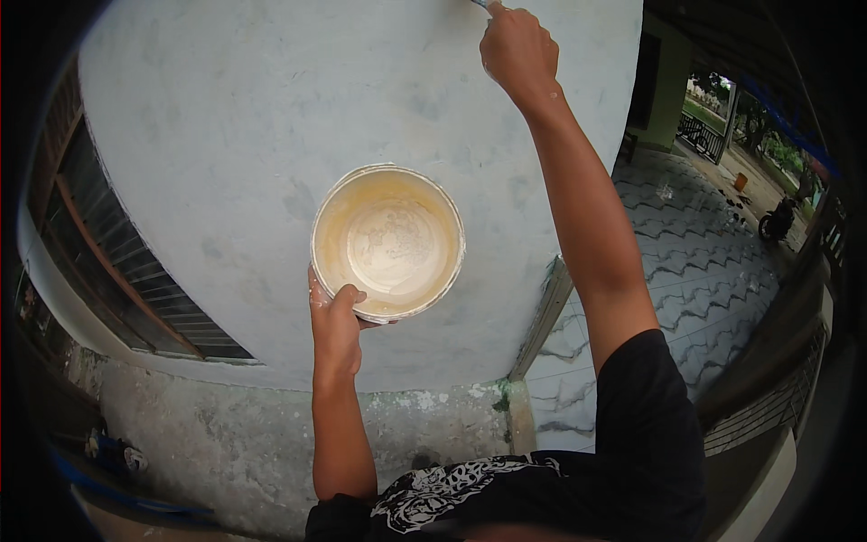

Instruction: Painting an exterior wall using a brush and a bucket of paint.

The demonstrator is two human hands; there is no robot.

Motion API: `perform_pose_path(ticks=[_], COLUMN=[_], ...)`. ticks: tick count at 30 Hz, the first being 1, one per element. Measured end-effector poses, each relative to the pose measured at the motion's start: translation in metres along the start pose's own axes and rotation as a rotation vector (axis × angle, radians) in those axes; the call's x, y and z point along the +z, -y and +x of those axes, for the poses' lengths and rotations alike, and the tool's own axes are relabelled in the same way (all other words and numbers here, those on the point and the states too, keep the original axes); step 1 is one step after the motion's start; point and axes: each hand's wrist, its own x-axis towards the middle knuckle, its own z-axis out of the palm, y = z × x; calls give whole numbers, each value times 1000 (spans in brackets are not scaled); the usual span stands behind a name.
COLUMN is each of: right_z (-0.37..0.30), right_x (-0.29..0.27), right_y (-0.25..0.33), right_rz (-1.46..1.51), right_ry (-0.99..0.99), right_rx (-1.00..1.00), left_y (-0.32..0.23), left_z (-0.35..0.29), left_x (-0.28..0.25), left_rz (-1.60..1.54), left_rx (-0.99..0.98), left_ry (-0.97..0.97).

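Note:
My left hand grips a round white paint bucket by its lower left rim, thumb hooked over the inside edge. The bucket is tipped so that its mouth shows; pale cream paint coats its walls and bottom. Up at the top edge of the view, my right hand is closed around a tool with a thin, pale bluish handle. The tool's far end lies outside the picture, so its kind cannot be made out. Both hands are in front of a whitish wall with grey patches. White specks dot my right wrist.
A dark slatted window is set into the wall at left. Below runs a rough concrete floor with white splashes. To the right, beyond the wall's corner, lies a patterned tile floor; a motorcycle stands farther off.

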Motion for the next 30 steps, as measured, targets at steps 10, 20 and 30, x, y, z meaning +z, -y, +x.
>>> perform_pose_path(ticks=[10, 20, 30], right_z=[-35, 107, -112], right_x=[-10, -64, 40], right_y=[57, -22, 20], right_rz=[-137, -146, -228], right_ry=[663, 254, 297], right_rx=[-357, 98, -267], left_y=[-19, -19, -15], left_z=[33, 35, 50], left_x=[-14, -15, -40], left_rz=[-19, -20, -39], left_rx=[122, 122, 129], left_ry=[-62, -56, -180])
